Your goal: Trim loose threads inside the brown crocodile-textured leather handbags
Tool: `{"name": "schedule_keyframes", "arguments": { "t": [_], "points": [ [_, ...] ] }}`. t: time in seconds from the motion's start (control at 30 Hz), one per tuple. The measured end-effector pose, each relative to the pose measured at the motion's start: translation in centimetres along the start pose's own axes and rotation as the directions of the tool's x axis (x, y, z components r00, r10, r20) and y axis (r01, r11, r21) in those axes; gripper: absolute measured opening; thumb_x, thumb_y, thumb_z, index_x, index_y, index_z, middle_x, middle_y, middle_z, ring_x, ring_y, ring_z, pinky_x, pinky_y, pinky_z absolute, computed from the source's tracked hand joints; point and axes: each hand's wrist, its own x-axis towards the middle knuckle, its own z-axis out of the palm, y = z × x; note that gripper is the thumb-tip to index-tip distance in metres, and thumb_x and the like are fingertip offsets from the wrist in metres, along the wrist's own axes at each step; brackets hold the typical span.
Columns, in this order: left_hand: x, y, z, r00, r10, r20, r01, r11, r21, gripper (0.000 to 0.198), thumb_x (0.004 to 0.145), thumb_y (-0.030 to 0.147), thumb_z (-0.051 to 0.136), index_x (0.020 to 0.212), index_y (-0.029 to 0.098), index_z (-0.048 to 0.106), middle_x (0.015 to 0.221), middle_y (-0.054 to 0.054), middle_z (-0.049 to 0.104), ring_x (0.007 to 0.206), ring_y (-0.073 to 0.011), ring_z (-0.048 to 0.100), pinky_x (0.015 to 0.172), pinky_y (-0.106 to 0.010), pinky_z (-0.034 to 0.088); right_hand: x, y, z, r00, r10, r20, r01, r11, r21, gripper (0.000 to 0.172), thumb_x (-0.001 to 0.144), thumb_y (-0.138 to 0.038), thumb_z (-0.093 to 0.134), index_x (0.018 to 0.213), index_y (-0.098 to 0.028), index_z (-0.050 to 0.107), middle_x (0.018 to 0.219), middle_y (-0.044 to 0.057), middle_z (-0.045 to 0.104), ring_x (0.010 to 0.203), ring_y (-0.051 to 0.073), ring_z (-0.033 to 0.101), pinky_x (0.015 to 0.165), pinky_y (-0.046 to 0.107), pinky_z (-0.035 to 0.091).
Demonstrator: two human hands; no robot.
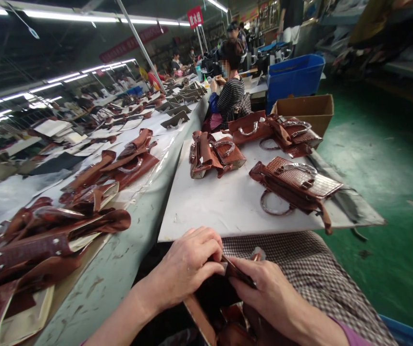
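Note:
A brown leather handbag (201, 319) lies in my lap, low in the picture and partly hidden by my hands. My right hand (269, 288) grips its dark brown upper edge between thumb and fingers. Close beside it, my left hand (195, 262) is closed in a pinch at the same edge. A small pale, translucent bit (224, 266) shows at the left fingertips; I cannot make out what it is. A plastic-wrapped piece, perhaps a handle end (258, 253), sticks up behind my right hand. Checked cloth (310, 269) covers my legs.
Ahead is a white board (213, 211) bearing several brown handbags (300, 178) with wrapped handles. More brown bags (98, 235) lie along the long table (101, 283) at left. Beyond sit a co-worker (230, 96), a cardboard box (305, 110) and a blue bin (294, 79).

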Motion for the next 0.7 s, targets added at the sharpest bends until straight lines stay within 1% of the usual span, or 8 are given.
{"name": "schedule_keyframes", "arguments": {
  "t": [0.1, 0.2, 0.37, 0.47, 0.57, 0.63, 0.7],
  "points": [
    [0.24, -0.19, 0.13, 1.0, 0.02, -0.01, -0.02, 1.0, -0.006, 0.016, 0.088, 0.014, 0.063, 0.079, 0.018, 0.05, 0.098, 0.001, 0.058, 0.093, -0.0157, 0.051, 0.084, -0.029, 0.037, -0.03, -0.04, -0.14, 1.0, 0.006, 0.005, -0.007, 1.0, 0.014, 0.015, 0.087, -0.022, 0.055, 0.098, -0.026, 0.065, 0.076, -0.006, 0.064, 0.064, 0.011, 0.054, 0.062, 0.019, 0.037],
    [0.35, -0.3, 0.26, 0.999, 0.047, -0.023, -0.047, 0.999, 0.016, 0.016, 0.089, 0.014, 0.061, 0.079, 0.018, 0.049, 0.098, 0.0, 0.06, 0.092, -0.0157, 0.052, 0.085, -0.03, 0.036, -0.05, -0.04, -0.22, 1.0, 0.012, -0.007, -0.012, 1.0, 0.011, 0.012, 0.088, -0.028, 0.057, 0.097, -0.025, 0.066, 0.077, -0.005, 0.065, 0.064, 0.011, 0.053, 0.061, 0.02, 0.036],
    [0.46, -0.33, 0.35, 0.998, 0.045, -0.042, -0.044, 0.999, 0.028, 0.017, 0.088, 0.013, 0.06, 0.078, 0.018, 0.048, 0.095, 0.001, 0.06, 0.089, -0.0151, 0.053, 0.083, -0.03, 0.036, 0.01, 0.52, -0.01, 0.999, -0.029, -0.038, 0.028, 1.0, -0.009, 0.013, 0.093, -0.029, 0.054, 0.099, -0.025, 0.065, 0.08, -0.004, 0.068, 0.065, 0.012, 0.056, 0.062, 0.022, 0.035],
    [0.58, -0.4, 0.37, 0.998, 0.039, -0.055, -0.038, 0.999, 0.022, 0.018, 0.087, 0.012, 0.061, 0.077, 0.018, 0.048, 0.095, 0.001, 0.061, 0.089, -0.0149, 0.053, 0.083, -0.03, 0.037, 0.0, 0.83, 0.12, 0.998, -0.034, -0.046, 0.033, 0.999, -0.013, 0.016, 0.095, -0.03, 0.052, 0.102, -0.027, 0.065, 0.083, -0.005, 0.07, 0.068, 0.013, 0.061, 0.065, 0.022, 0.038],
    [0.68, -0.49, 0.41, 0.998, 0.031, -0.056, -0.029, 0.999, 0.027, 0.017, 0.086, 0.012, 0.061, 0.077, 0.018, 0.048, 0.092, 0.001, 0.061, 0.086, -0.0148, 0.053, 0.081, -0.03, 0.037, -0.16, 0.77, 0.23, 0.998, -0.036, -0.048, 0.037, 0.999, 0.005, 0.02, 0.096, -0.029, 0.049, 0.11, -0.029, 0.064, 0.086, -0.004, 0.071, 0.072, 0.014, 0.064, 0.068, 0.022, 0.042],
    [0.65, -0.49, 0.39, 0.998, 0.024, -0.053, -0.022, 0.999, 0.036, 0.016, 0.086, 0.012, 0.061, 0.077, 0.017, 0.049, 0.089, 0.001, 0.061, 0.084, -0.0151, 0.053, 0.079, -0.03, 0.038, -0.31, 0.59, 0.35, 0.997, -0.054, -0.059, 0.054, 0.999, -0.008, 0.026, 0.097, -0.027, 0.045, 0.116, -0.027, 0.063, 0.088, -0.001, 0.071, 0.073, 0.014, 0.065, 0.069, 0.023, 0.045],
    [0.53, -0.37, 0.33, 0.999, 0.019, -0.047, -0.017, 0.999, 0.043, 0.016, 0.086, 0.012, 0.061, 0.076, 0.017, 0.05, 0.085, 0.0, 0.061, 0.082, -0.0155, 0.054, 0.077, -0.029, 0.038, -0.4, 0.36, 0.5, 0.991, -0.107, -0.081, 0.101, 0.992, -0.072, 0.03, 0.098, -0.023, 0.041, 0.116, -0.023, 0.064, 0.093, 0.003, 0.072, 0.079, 0.016, 0.066, 0.074, 0.025, 0.048]
  ]
}}
